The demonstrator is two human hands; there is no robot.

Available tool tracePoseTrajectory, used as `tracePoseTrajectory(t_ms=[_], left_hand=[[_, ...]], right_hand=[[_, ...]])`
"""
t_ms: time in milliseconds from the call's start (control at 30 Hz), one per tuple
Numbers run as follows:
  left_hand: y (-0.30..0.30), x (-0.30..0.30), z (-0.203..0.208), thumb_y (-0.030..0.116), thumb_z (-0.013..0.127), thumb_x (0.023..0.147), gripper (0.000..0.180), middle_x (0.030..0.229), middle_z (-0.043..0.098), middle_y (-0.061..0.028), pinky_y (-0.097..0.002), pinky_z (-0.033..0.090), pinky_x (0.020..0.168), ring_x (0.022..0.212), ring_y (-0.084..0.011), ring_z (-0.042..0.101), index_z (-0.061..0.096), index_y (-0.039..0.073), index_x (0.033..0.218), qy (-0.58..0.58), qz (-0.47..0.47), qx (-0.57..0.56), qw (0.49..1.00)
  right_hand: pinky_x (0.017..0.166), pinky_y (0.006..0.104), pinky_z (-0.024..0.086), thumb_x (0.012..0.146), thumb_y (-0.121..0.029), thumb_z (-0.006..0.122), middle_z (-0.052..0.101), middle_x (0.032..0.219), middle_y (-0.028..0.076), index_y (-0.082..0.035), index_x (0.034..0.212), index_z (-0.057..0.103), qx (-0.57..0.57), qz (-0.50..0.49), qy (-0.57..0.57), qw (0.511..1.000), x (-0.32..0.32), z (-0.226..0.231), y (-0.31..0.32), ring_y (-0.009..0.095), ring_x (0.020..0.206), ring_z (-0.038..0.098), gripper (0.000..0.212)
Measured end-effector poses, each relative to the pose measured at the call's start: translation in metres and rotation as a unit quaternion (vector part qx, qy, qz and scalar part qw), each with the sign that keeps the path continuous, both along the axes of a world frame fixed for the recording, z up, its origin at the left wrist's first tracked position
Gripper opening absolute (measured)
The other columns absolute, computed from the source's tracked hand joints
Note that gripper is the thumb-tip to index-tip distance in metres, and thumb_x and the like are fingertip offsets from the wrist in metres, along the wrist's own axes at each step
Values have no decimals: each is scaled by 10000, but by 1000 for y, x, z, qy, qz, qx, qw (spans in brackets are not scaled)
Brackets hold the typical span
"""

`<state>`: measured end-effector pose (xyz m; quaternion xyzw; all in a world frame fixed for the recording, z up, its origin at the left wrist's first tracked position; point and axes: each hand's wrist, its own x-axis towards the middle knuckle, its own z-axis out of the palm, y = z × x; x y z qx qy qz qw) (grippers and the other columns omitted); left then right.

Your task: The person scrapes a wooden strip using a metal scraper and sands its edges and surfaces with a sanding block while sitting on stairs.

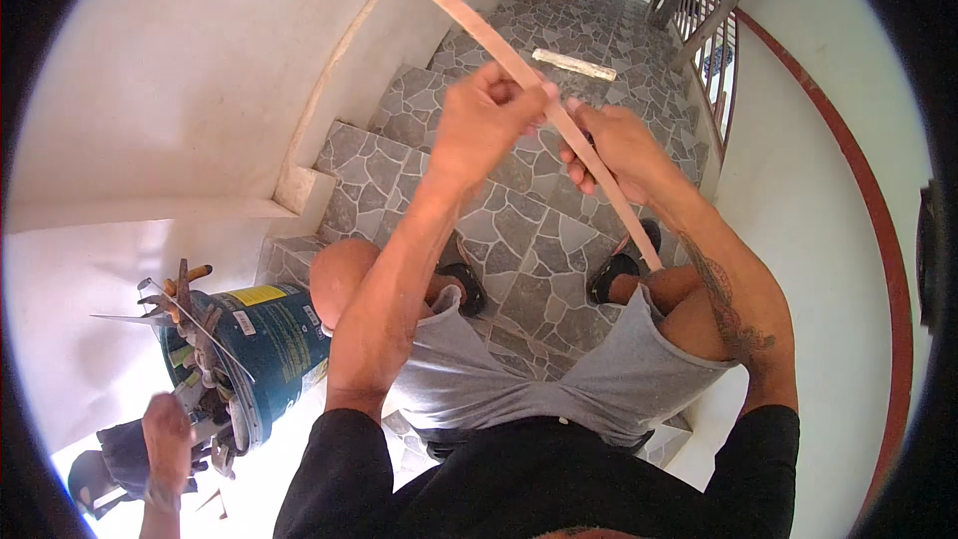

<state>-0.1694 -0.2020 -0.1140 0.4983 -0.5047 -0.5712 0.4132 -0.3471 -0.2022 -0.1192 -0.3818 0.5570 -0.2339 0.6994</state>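
Observation:
A long, thin, pinkish-brown wooden strip slants across the view, from the upper middle down toward my right knee. My left hand is closed, pinching the strip near its middle between thumb and fingers. Just to the right, my right hand is curled behind the strip, its thumb close to the strip's edge. Something small and dark shows among the right hand's fingers, partly covered by the strip; its kind cannot be made out.
Grey stone-patterned stairs lie below me, with a whitish bar on them. At left stands a dark green bucket crowded with tools; another person's hand is beside it. A white wall and metal railing flank the stairs.

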Motion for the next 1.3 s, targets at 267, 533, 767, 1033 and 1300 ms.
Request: tracePoseTrajectory(t_ms=[267,533,767,1033,1300], left_hand=[[-2,9,6,240,717,918,298,897,685,-50,-255,517,719,789,-106,632,652,-8,1069,-13,94,-2,995],[-7,14,2,297,662,966,360,971,700,-84,-281,559,797,824,-121,649,634,-21,1134,109,58,10,992],[-7,11,1,250,640,980,356,1010,702,-98,-274,566,808,858,-128,662,623,-32,1197,43,41,-19,998],[-6,22,30,205,713,919,241,993,704,-85,-265,519,659,826,-104,652,692,-9,1028,-319,9,4,948],[-16,34,1,81,805,747,178,863,683,-78,-364,507,683,765,-264,655,718,65,902,-383,-17,-517,766]], right_hand=[[362,284,348,1048,-397,445,479,524,28,-8,733,561,-61,34,67,995,6,3,4,109,396,422,514],[369,285,329,1045,-417,444,463,528,20,-10,729,556,-70,27,97,993,2,4,0,101,399,397,527],[363,274,323,1046,-411,441,464,523,19,-14,712,550,-89,22,96,991,0,4,2,100,397,395,530],[368,284,334,1043,-421,441,463,504,14,-12,725,563,-101,50,135,984,-14,3,-5,107,386,409,532],[497,359,465,1036,-445,449,579,604,83,25,777,564,-325,138,332,875,-32,-27,-16,172,505,573,548]])
